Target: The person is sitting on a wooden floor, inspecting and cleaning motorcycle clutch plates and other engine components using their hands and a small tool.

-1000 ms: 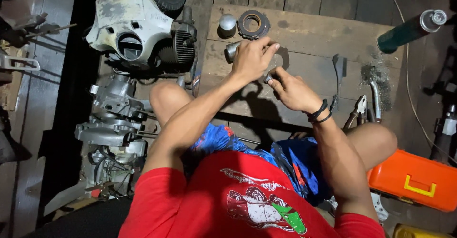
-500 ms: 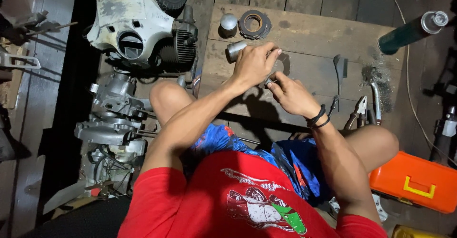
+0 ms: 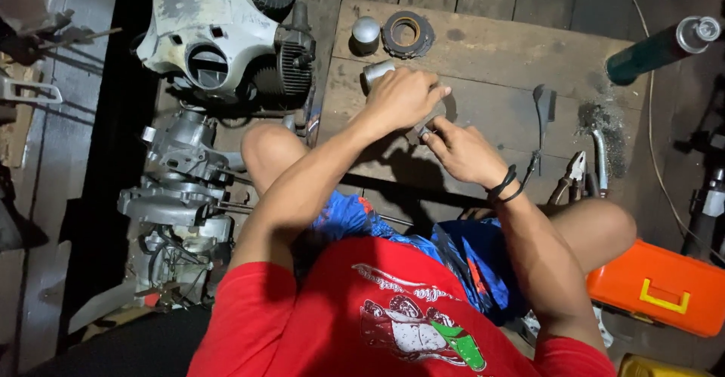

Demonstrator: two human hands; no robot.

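Head view: left hand (image 3: 404, 98) closed over a metal cylinder (image 3: 376, 71) on the wooden board (image 3: 491, 52); right hand (image 3: 462, 150) pinching a small part (image 3: 423, 130) against it. Step judged: fitting or loosening the part at the cylinder. Next move calls for firm hold, fine finger turn. Pliers (image 3: 570, 181) lying near, right.
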